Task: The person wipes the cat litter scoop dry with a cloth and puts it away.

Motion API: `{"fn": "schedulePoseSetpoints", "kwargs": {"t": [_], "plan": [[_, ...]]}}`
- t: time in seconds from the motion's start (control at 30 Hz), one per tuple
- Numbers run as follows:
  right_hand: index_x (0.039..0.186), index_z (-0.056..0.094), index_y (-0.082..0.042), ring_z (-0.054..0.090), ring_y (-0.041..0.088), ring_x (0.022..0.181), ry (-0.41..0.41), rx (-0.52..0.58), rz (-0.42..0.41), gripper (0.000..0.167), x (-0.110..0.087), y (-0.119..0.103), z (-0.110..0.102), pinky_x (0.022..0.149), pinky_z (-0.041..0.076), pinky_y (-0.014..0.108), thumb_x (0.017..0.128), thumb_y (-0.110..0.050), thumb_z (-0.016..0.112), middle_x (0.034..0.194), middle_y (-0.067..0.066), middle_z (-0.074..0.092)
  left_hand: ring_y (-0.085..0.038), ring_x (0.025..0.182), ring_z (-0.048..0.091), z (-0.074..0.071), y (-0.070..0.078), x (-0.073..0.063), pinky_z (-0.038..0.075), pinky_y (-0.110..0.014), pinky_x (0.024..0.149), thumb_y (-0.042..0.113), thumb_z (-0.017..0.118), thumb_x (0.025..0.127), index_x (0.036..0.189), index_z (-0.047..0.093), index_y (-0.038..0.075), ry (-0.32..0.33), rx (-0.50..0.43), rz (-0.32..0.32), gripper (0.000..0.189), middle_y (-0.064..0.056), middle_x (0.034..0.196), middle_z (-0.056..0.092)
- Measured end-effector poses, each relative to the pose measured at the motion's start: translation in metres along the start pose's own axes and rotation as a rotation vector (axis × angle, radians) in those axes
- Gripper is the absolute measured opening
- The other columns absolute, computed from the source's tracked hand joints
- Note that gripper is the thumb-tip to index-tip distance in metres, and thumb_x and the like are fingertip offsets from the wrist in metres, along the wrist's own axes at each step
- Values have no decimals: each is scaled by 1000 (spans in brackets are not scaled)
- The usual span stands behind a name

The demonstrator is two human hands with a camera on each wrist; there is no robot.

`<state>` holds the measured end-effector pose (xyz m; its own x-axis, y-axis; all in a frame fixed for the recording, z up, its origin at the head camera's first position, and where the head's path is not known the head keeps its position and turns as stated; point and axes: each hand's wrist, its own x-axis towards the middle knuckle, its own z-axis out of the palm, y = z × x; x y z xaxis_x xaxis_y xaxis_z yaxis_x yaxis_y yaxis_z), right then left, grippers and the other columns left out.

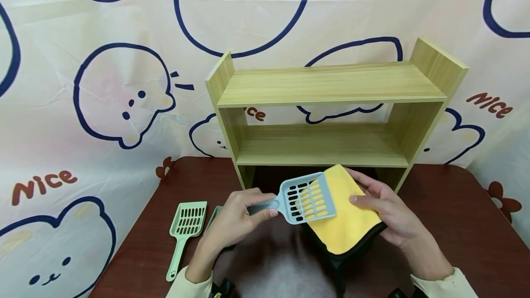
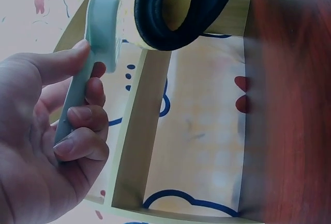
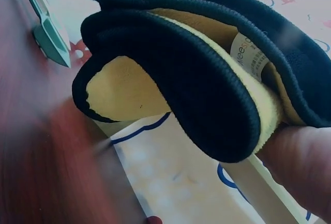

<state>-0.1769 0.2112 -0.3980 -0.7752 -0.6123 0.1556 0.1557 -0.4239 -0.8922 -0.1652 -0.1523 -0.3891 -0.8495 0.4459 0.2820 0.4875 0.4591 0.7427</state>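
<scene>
My left hand [image 1: 236, 220] grips the handle of a light blue slotted litter scoop [image 1: 280, 200]. The scoop's head lies over a yellow cloth with black edging [image 1: 352, 215], and yellow shows through some of the slots. At the cloth's right side, my right hand [image 1: 391, 213] holds it with the thumb on top and fingers behind. In the right wrist view the cloth [image 3: 212, 89] hangs in thick folds, with a white label [image 3: 248, 56] between them. The left wrist view shows fingers curled round the scoop handle [image 2: 77, 89].
A light green slotted scoop [image 1: 187, 226] lies on the dark red-brown table [image 1: 136, 261], left of my left hand. Another green item [image 1: 214, 217] is partly hidden behind that hand. A pale wooden shelf [image 1: 323, 146] stands at the back, before a cartoon-printed curtain [image 1: 124, 164].
</scene>
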Motion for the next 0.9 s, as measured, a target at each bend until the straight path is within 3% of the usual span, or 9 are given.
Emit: {"fn": "schedulePoseSetpoints", "kwargs": {"t": [0.33, 0.6, 0.73, 0.9], "plan": [[166, 34, -17, 79, 31, 111, -2, -27, 25, 60, 6, 10, 4, 83, 64, 44, 111, 6, 41, 137, 10, 69, -7, 82, 61, 5, 1, 1, 52, -24, 69, 27, 82, 97, 126, 81, 18, -1, -2, 0, 31, 8, 100, 75], [160, 44, -19, 82, 30, 96, 181, -218, 57, 53, 4, 5, 9, 75, 65, 46, 111, -4, 53, 121, 5, 74, -6, 83, 61, 4, 1, 2, 53, -24, 70, 26, 82, 97, 125, 81, 17, -9, 19, 14, 29, 7, 99, 75], [160, 46, -18, 82, 29, 90, 229, -310, 58, 52, 2, 1, 9, 71, 65, 46, 110, -6, 56, 115, 3, 76, -5, 82, 61, 3, 1, 2, 53, -24, 71, 25, 83, 96, 123, 81, 17, -11, 38, 10, 28, 8, 98, 75], [159, 47, -19, 82, 28, 88, 262, -348, 45, 51, -4, -9, 5, 69, 65, 47, 111, -7, 56, 112, 2, 77, -4, 83, 61, 3, -1, 1, 53, -23, 72, 24, 83, 96, 122, 81, 18, -9, 69, 6, 27, 9, 98, 75]]}}
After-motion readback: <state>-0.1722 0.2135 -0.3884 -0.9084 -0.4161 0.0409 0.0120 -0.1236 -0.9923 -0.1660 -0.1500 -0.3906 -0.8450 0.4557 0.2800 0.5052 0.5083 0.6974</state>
